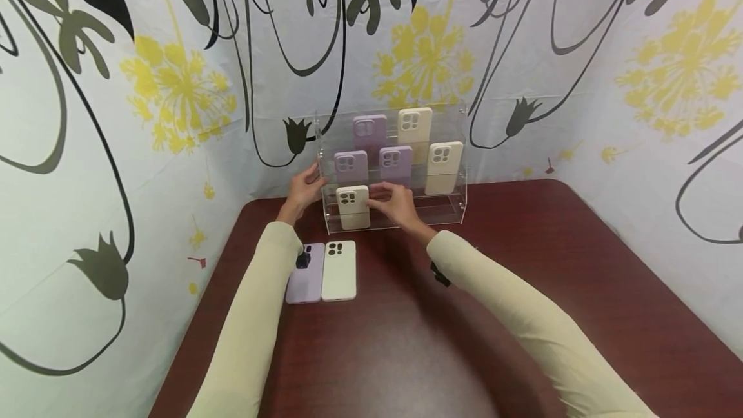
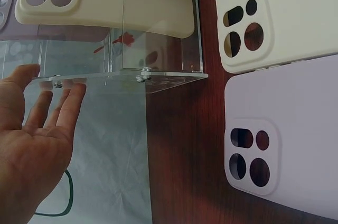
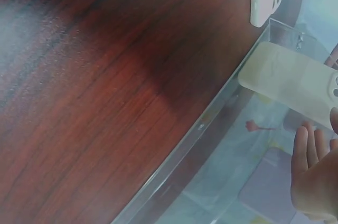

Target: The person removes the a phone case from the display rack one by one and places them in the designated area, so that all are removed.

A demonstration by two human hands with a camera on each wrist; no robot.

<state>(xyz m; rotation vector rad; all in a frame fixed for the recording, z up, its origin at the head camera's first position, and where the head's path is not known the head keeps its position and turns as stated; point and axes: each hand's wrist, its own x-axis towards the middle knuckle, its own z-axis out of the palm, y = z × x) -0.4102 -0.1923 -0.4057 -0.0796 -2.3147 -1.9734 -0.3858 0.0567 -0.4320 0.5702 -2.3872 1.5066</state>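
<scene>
A clear acrylic tiered display stand stands at the back of the table. My left hand holds its left side panel; in the left wrist view the thumb crosses the panel's edge and the fingertips meet its outer face. On the lowest tier, at the left end, a cream phone case stands upright, leaning back. My right hand pinches its right edge, thumb in front and fingers partly hidden behind. Two cases lie flat before the stand: a lilac one and a cream one, side by side.
The middle tier carries two lilac cases and a cream case. Above them stand another lilac case and another cream case. Patterned cloth hangs around the dark red wooden table.
</scene>
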